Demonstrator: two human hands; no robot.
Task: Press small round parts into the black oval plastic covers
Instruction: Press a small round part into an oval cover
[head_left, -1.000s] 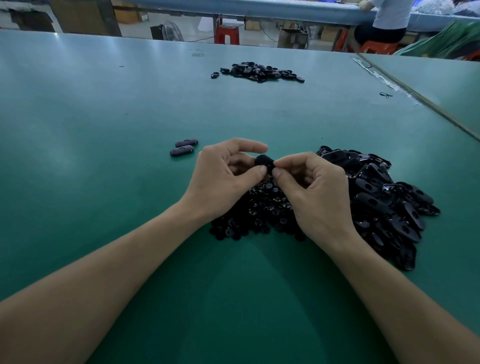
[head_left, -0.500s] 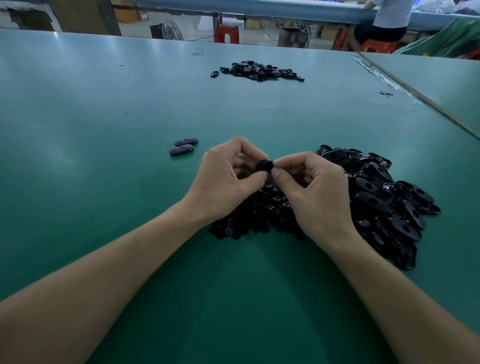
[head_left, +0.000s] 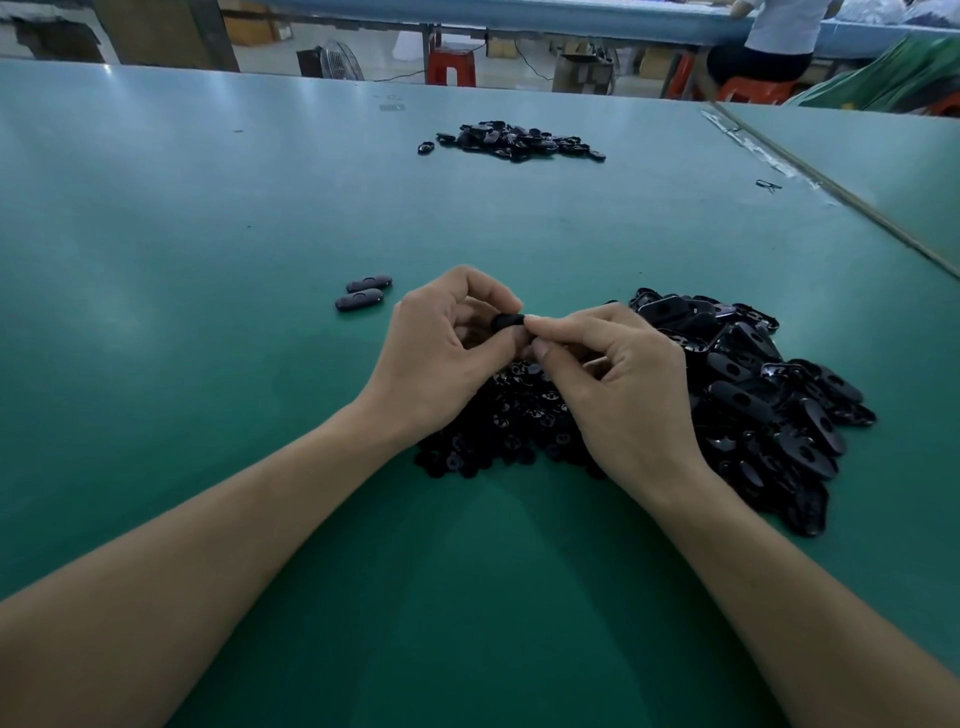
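At ten o'clock from my hands, two oval covers (head_left: 363, 293) lie side by side on the green table (head_left: 182, 218), apart from everything else. I take them for the finished ones, though I cannot make out their inserts from here. My left hand (head_left: 441, 358) is curled, thumb and fingers pinching one end of a black oval cover (head_left: 506, 321) held up off the table, at the centre of the dial. Directly below it, at six o'clock, the heap of small round parts (head_left: 498, 421) lies partly under both wrists. Far off at twelve o'clock sits another heap of black pieces (head_left: 511, 140); they are too small to tell which kind. My right hand (head_left: 628, 389) pinches the cover's other end, thumb and forefinger bearing on it. The round part itself is hidden under my fingertips, so I cannot say whether it is seated. At three o'clock the big pile of oval covers (head_left: 769, 395) waits — set against the pair on the left, I judge the job barely begun: this press to finish, then nearly the whole pile.
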